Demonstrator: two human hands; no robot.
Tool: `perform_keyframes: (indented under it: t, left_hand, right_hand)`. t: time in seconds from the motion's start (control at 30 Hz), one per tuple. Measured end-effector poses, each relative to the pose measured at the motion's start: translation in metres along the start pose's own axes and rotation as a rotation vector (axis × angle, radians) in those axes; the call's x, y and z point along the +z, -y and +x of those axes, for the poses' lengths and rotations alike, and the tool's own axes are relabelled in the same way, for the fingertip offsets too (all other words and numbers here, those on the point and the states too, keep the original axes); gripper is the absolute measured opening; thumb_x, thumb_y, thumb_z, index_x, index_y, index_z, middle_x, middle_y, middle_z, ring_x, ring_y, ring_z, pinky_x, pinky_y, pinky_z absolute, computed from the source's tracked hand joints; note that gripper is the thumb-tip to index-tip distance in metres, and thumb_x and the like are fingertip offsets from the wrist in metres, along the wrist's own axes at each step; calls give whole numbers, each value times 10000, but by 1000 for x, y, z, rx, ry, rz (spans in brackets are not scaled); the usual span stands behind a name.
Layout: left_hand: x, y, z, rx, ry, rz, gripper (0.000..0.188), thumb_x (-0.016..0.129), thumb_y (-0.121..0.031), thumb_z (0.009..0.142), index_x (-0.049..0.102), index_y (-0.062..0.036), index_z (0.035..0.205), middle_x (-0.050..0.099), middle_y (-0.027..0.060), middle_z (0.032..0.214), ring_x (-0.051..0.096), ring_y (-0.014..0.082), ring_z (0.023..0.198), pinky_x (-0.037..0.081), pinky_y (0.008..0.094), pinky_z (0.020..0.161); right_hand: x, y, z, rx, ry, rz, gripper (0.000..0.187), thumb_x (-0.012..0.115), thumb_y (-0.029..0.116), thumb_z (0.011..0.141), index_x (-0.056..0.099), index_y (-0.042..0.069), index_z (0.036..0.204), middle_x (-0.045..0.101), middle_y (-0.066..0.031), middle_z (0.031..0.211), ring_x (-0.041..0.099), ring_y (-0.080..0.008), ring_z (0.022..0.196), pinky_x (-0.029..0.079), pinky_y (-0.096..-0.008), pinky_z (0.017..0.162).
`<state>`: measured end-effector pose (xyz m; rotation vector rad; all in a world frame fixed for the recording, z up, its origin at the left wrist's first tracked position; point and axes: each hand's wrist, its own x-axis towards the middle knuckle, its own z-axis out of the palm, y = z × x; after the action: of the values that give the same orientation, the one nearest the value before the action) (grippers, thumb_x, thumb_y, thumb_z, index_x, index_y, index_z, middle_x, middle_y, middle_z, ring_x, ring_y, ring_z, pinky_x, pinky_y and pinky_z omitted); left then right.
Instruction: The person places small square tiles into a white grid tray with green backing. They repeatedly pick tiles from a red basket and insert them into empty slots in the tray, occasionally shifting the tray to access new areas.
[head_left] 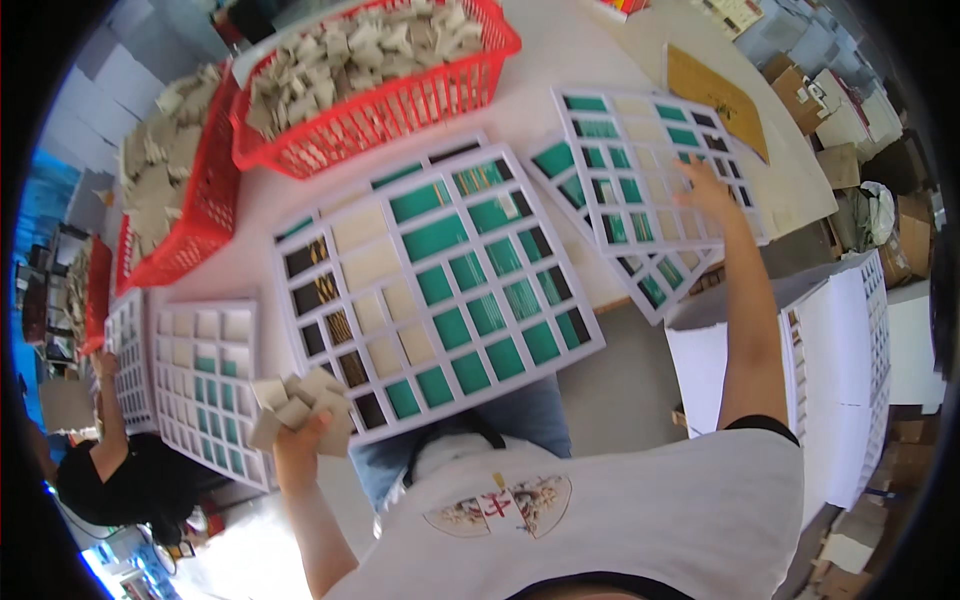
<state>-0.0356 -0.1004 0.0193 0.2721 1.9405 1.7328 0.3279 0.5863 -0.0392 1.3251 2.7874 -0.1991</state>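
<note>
My left hand is closed around a bunch of small grey cardboard pieces, beside the lower left corner of a large white grid frame. That frame lies tilted at the table's near edge, its compartments backed in green, cream and black. My right hand reaches out over another white grid frame at the right, fingers spread, nothing visible in them. Whether its fingertips touch the frame I cannot tell. Beneath that frame, a further grid frame sticks out at an angle.
Red baskets of grey cardboard pieces, one in the middle and one at the left, stand on the table. A brown board lies far right. White frames stand stacked at right. A co-worker in black handles frames at left.
</note>
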Motion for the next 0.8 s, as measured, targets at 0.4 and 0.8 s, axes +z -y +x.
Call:
perform_keyframes:
  t: [0.4,0.8]
  left_hand:
    - [-41,-2,-31,-11,-151,-110,570,743,16,766,533,8,1296,624,87,1122,629,225,1010,534,356,872]
    - [-73,45,-21,36,-163,40,638,723,12,804,439,-45,1374,577,85,1230,600,232,1086,521,381,923]
  right_hand:
    - [36,252,1,123,-458,107,327,708,151,772,557,24,1033,642,-162,927,638,-375,912,484,-506,798]
    - [-29,218,-131,-436,-784,-71,447,643,23,762,618,27,1208,575,-107,858,566,-313,815,446,-432,711]
